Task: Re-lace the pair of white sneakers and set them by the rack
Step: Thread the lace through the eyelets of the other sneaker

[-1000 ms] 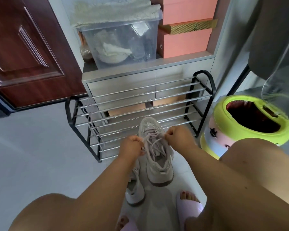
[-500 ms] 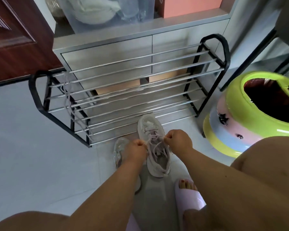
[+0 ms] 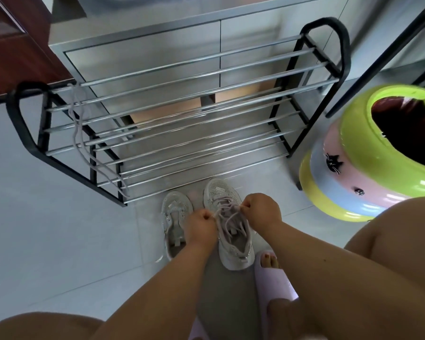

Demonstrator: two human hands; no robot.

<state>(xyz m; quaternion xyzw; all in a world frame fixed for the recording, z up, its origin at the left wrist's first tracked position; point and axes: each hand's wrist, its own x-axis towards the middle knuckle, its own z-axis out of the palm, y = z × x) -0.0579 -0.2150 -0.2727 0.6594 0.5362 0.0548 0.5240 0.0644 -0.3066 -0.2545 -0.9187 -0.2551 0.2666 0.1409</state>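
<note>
Both forearms reach forward and down, the left hand (image 3: 199, 222) and right hand (image 3: 261, 209) close together, fingers curled, each pinching a pale lace end.

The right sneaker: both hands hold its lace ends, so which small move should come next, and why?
Probably pull both ends outward to tighten: the left hand and right hand pinch the lace of the right sneaker, whose crossings look loose.

Rack (image 3: 182, 99): shiny chrome metal bars, matt black frame.
Sneakers (image 3: 233, 246): pale mesh cloth, soft woven laces.
Spare lace (image 3: 77, 133), draped on the rack: matt cloth cord.
Floor (image 3: 47, 229): smooth, faintly glossy tile.
Bin (image 3: 353, 187), beside the rack: glossy plastic.
Door (image 3: 12, 42), behind the rack: polished dark wood.
</note>
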